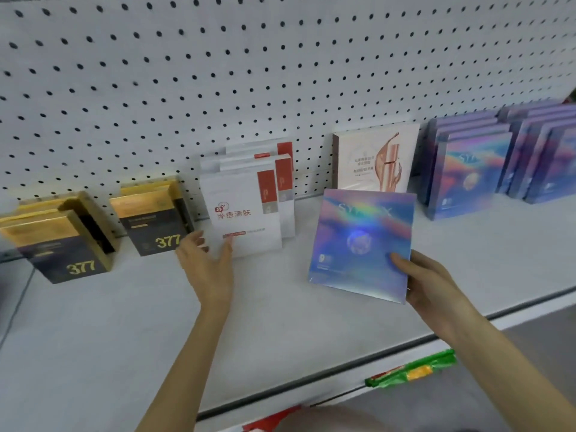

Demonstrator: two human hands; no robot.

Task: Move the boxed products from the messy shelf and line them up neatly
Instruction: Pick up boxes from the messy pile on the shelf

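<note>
Shelf board (280, 322): pale grey-white, matte, running left to right with a dark rail along its front lip (311, 378). Back wall is white pegboard (218, 73) with regular dark holes.

Stock along the back, left to right:
- two stacks of black-and-gold boxes marked "377", one at far left (62, 241) and one just beside it (152, 219), both turned slightly askew;
- white-and-red boxes (246, 207), upright, several deep, fronts not flush;
- one peach box (374, 160) leaning against the pegboard;
- two rows of holographic boxes, near (467, 169) and far right (542, 157), standing close together, front faces outward.

Right hand (433, 285): pinches a single holographic box (358, 241) at its lower right corner, thumb across the front face, remaining fingers hidden behind it. The box is tilted, face toward the camera, in front of the peach box and left of the holographic rows. Whether its lower edge rests on the board cannot be told.

Left hand (208, 263): fingers spread and relaxed, holding nothing, at the lower left corner of the front white-and-red box. Contact with that box is unclear.

Below the front lip: a crumpled green wrapper (411, 369) and a red package (274, 419), only partly in view.
</note>
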